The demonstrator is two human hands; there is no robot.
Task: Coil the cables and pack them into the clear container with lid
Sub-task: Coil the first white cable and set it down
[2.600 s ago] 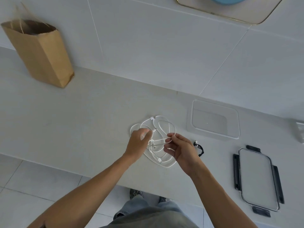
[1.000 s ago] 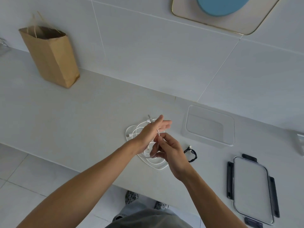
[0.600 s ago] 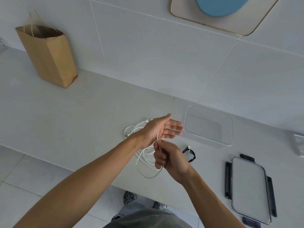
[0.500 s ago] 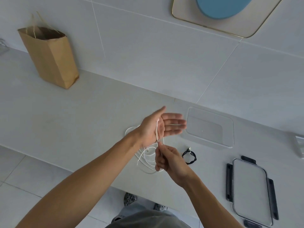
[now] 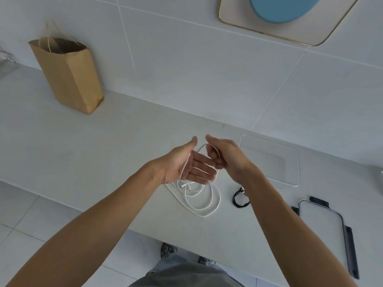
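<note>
your left hand [image 5: 187, 165] is held flat above the counter [image 5: 116, 154], palm turned toward you, fingers straight and spread a little, thumb pointing up. the white cable [image 5: 204, 200] runs down across that palm from the gap at the thumb. your right hand [image 5: 227, 157] sits just beside it, touching the left fingertips, with its fingers curled and pinching the cable where it arcs over between the two hands. so the left is a straight-fingered form with the cable laid on it, and the right has the actual hold.

directly below the grip, the rest of the white cable hangs down and lies in loose overlapping loops on the counter, one plug end showing just under your left fingers. to the right of those loops and below your right wrist lies a small black cable [image 5: 240, 198], already bundled, partly hidden by your forearm. farther right of the grip is the clear container [image 5: 270, 160], open on the counter. its lid [image 5: 325, 230] lies apart, lower right, with dark clips along its edges. far to the upper left of your hands a brown paper bag [image 5: 69, 74] stands against the wall.
</note>
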